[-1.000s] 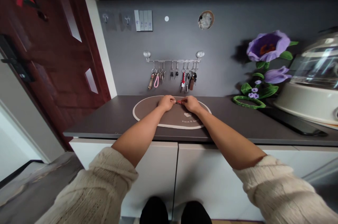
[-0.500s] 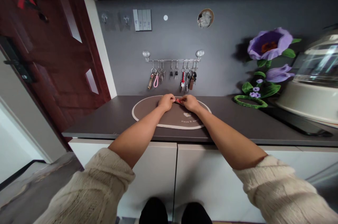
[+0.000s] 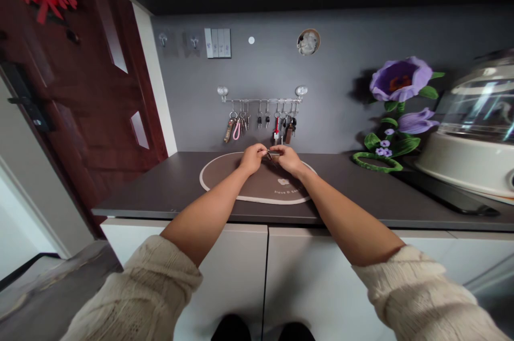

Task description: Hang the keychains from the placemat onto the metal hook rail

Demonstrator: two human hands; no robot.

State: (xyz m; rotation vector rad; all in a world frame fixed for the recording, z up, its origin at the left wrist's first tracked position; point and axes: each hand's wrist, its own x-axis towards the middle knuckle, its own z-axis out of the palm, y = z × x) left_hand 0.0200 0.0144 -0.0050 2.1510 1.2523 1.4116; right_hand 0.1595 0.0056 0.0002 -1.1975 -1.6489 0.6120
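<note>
Over the mat, my left hand (image 3: 252,158) and my right hand (image 3: 288,159) come close together, fingertips pinched. Between them is a small metallic key ring (image 3: 269,156) with something thin and dark hanging from it; its details are too small to make out. Both hands grip it, my left from one side and my right from the other. Beneath lies a brown oval mat (image 3: 225,177) with a pale border and printed lettering. Just behind the hands, several key bunches (image 3: 236,129) hang from a clear hook rail (image 3: 263,100) on the grey wall.
The mat rests on a dark countertop (image 3: 140,186) above white cabinets (image 3: 225,266). To the right stand a purple plush flower (image 3: 401,81), a white appliance with a clear dome (image 3: 477,156) and a black flat tray (image 3: 450,194). A dark red door (image 3: 92,95) is at left.
The view has tipped up slightly. A reddish piece seen between my fingers earlier no longer shows; a metallic ring shows there instead. My right fingers have straightened a little.
</note>
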